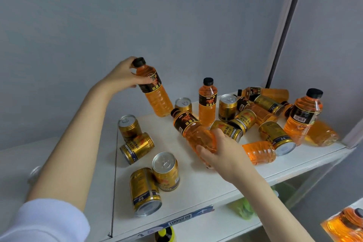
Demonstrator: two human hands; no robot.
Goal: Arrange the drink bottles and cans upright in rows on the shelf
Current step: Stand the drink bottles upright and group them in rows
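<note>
Bottle A (155, 92), orange liquid with a black cap and dark label, is held tilted over the back left of the white shelf (196, 192); we cannot tell whether its base touches the board. The left hand (121, 75) grips it at the shoulder, thumb across the label, fingers curled behind the neck. Bottle B (193, 131), same kind, is tilted over mid-shelf with its cap pointing up and left. The right hand (222, 153) holds its lower body, fingers wrapped underneath and thumb on the near side. We record two more bottles standing upright: the centre bottle (207, 102) just behind Bottle B, and the right bottle (303, 116) near the shelf's right end. Four gold cans stand upright: the back can (183, 105) beside Bottle A's base, the centre can (227, 107), the left can (128, 126) and the front can (166, 171). A tipped can (137, 147) lies against the left can; a second tipped can (145, 190) lies touching the front can at the shelf's front edge. Between the centre can and the right bottle, more fallen cans (244, 121) and fallen bottles (257, 112) lie crossed in a heap. A label strip (188, 218) runs along the front edge. A white sleeve (39, 222) covers the left upper arm. Below, a green item (245, 210), blurred.
</note>
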